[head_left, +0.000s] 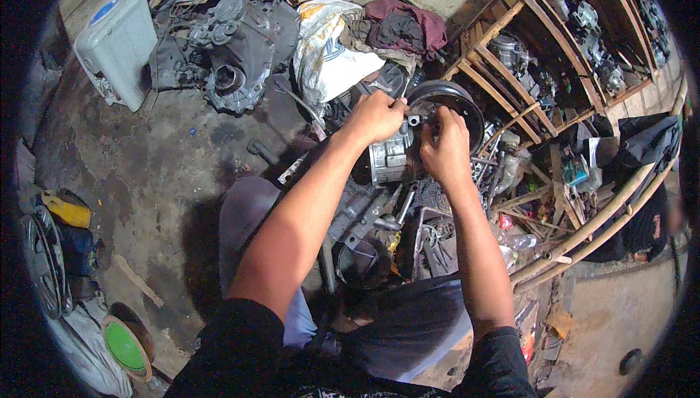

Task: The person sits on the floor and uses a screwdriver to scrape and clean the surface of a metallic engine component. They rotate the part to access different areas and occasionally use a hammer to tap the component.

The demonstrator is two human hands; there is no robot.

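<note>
A silver ribbed metal housing (390, 159), cylindrical in shape, lies in front of my knees among other machine parts. Just beyond it is a black round drum-like part (445, 93) with a raised rim. My left hand (378, 116) is closed above the housing, fingertips pinched beside a thin, pale sliver too small to name. A small bright metal piece with a dark hole (414, 120) shows between my hands. On the other side, my right hand (446, 149) has its fingers curled and pinched by the drum's near edge; what they hold is hidden.
A large grey gearbox (244, 52) and a light grey plastic container (117, 52) stand at the far left. White sacking (332, 55) lies beyond the work. Wooden racks (503, 70) with metal parts fill the far right, near bamboo poles (583, 234). Loose tools and scrap surround the housing.
</note>
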